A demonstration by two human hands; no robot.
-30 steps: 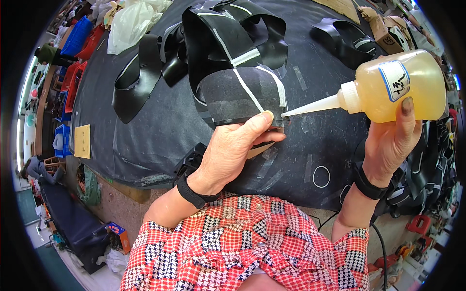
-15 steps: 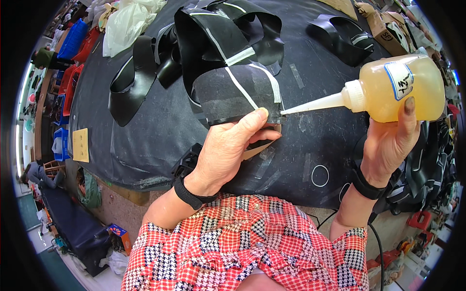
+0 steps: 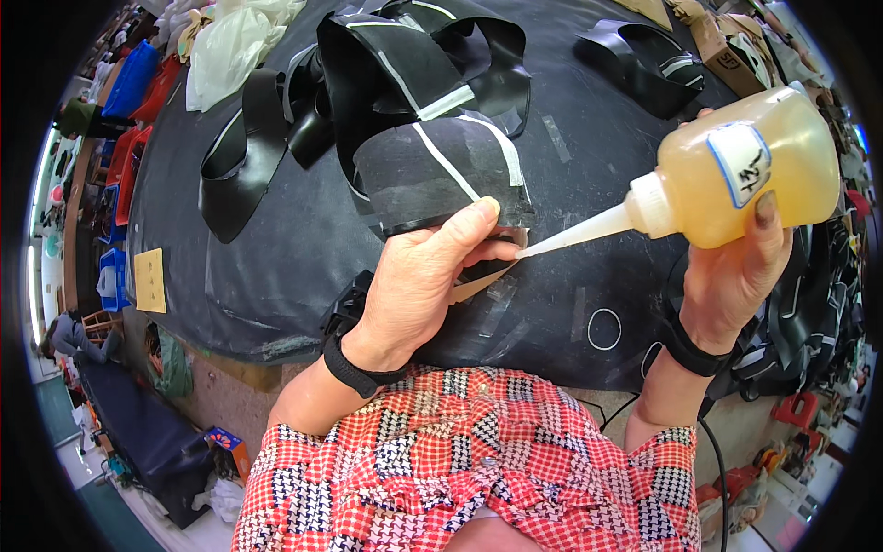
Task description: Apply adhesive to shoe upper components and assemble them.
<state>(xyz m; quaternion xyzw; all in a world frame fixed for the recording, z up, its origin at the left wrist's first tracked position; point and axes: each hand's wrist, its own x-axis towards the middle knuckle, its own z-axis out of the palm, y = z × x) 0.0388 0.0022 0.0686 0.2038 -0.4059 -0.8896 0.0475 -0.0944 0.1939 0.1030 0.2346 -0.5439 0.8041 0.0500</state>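
Nearest, at the bottom: red, white and black checked cloth (image 3: 478,460) on the lap. Two black wristbands, one on each wrist.

Just above: left hand (image 3: 418,276) pinching the near edge of a curved black rubbery sheet piece with white stripes (image 3: 432,170), thumb on top, fingers tucked under. Piece resting on the dark round table (image 3: 276,267), just in front of the body. Right hand (image 3: 736,267) wrapped tight around a soft see-through squeeze bottle of yellow glue (image 3: 745,170), tilted sideways. Long white nozzle tip (image 3: 575,236) right beside the pinched edge, touching or almost touching; hard to tell which.

How far along, as a guess: gluing of this edge only just under way. No wet glue line to be seen yet, so most of the seam likely left to do.

Farther back: a heap of more black striped pieces (image 3: 405,55), at least four, too tangled to count well. One white plastic bag (image 3: 225,46). One yellow paper note (image 3: 150,279) at the left table edge. One brown cardboard box (image 3: 727,46) far right.
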